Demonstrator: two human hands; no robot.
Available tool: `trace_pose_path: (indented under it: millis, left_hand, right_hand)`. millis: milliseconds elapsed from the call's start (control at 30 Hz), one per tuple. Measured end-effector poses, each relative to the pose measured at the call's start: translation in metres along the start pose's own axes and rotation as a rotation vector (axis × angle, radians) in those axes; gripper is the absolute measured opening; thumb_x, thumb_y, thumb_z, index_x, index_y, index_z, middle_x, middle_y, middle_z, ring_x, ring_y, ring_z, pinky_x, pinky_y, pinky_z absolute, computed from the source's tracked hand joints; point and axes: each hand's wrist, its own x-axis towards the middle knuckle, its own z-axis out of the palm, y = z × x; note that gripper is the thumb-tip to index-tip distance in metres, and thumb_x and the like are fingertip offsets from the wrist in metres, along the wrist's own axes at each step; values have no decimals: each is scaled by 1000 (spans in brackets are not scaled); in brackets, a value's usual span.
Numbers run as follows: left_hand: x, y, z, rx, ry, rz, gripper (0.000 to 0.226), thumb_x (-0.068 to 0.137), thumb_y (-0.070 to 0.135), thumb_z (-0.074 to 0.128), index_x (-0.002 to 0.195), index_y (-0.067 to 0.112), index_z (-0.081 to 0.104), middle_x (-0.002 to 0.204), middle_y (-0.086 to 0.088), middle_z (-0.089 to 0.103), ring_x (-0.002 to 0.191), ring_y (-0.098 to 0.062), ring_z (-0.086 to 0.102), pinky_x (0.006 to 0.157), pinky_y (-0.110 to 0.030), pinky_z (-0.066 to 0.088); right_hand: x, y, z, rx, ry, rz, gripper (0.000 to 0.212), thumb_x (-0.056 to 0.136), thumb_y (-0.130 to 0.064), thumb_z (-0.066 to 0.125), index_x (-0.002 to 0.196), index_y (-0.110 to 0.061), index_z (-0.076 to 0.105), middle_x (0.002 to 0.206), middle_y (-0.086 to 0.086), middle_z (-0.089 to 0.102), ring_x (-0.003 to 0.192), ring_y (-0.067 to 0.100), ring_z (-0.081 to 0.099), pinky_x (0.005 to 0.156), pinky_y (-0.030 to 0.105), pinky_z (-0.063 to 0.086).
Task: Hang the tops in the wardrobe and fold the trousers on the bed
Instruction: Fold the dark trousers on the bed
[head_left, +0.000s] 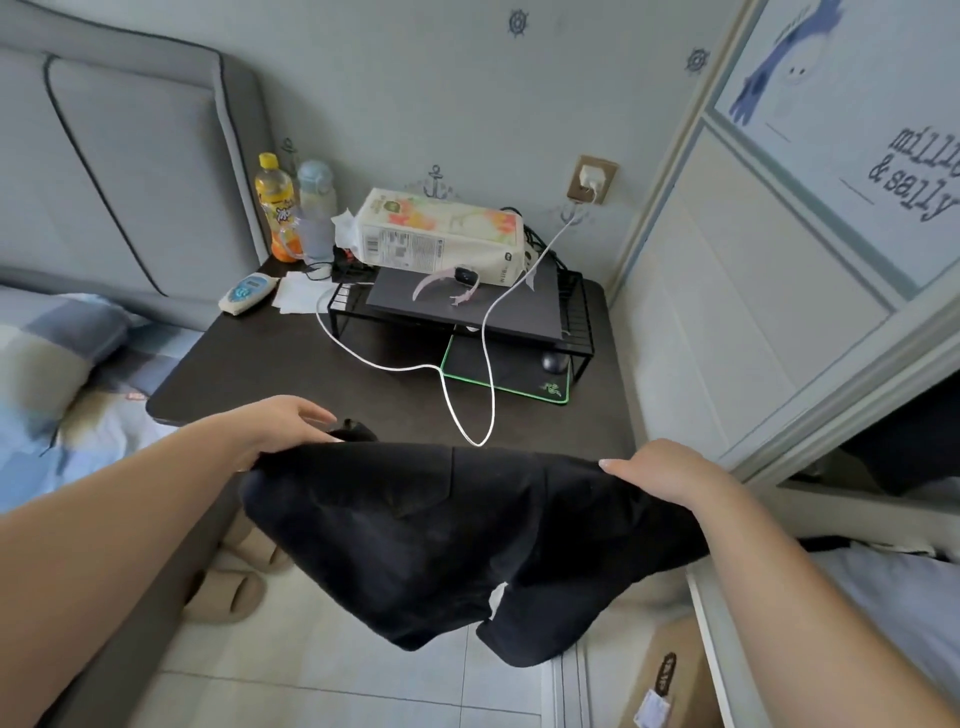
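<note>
A pair of black trousers (441, 530) hangs spread between my two hands, above the floor and in front of the dark bedside table (249, 364). My left hand (280, 431) grips the waistband at its left end. My right hand (670, 473) grips the right end, fingers curled over the cloth. The two legs droop toward the tiled floor. The bed (57, 384), with a blue checked cover and pillow, lies at the left. The wardrobe's sliding door (769, 270) stands at the right, with dark clothes showing in the opening (904, 447) beside it.
The table carries a black wire rack (467, 306) with a tissue pack, a watch, two bottles (291, 208) and a white charging cable (467, 384). Beige slippers (234, 582) lie on the floor below my left arm. A cardboard box (670, 680) sits at the lower right.
</note>
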Motion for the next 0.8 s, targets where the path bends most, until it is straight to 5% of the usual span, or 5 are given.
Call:
trace_pose_path:
  millis: [67, 300, 467, 600, 800]
  left_hand:
    - [-8, 1, 0, -73, 39, 67, 33, 74, 25, 81, 104, 27, 68, 113, 2, 66, 105, -21, 62, 100, -41, 47]
    - [-58, -10, -20, -536, 86, 242, 23, 81, 11, 72, 103, 18, 70, 117, -8, 67, 104, -23, 66, 88, -37, 56]
    - [-115, -19, -27, -816, 243, 403, 9, 89, 2, 59, 90, 11, 60, 80, -5, 68, 64, -9, 68, 55, -18, 55]
    - [-155, -43, -52, -787, 490, 497, 19, 90, 7, 60, 79, 20, 51, 69, 1, 61, 66, -16, 59, 55, -25, 47]
    - [-229, -99, -68, -546, 635, 503, 41, 92, 2, 55, 66, 30, 67, 69, 15, 64, 72, -13, 58, 69, -26, 45]
  right_hand:
    - [2, 4, 4, -31, 95, -76, 42, 93, -47, 50, 70, -13, 55, 75, 4, 57, 73, 22, 55, 66, 30, 39]
    - [-36, 16, -5, 477, 339, -273, 21, 87, -34, 65, 79, -15, 62, 77, 3, 64, 77, 23, 60, 64, 29, 40]
    - [-96, -4, -14, 1111, 136, -391, 72, 34, -62, 86, 83, -14, 66, 81, 6, 69, 73, 18, 64, 67, 32, 47]
    - [-135, -55, -4, 1469, -22, -506, 68, 31, -40, 92, 87, -14, 63, 84, 8, 68, 70, 15, 66, 59, 25, 56]
    - [-211, -180, 31, 1767, -168, -642, 10, 86, -8, 58, 89, -13, 66, 84, 6, 74, 75, 15, 71, 64, 27, 59]
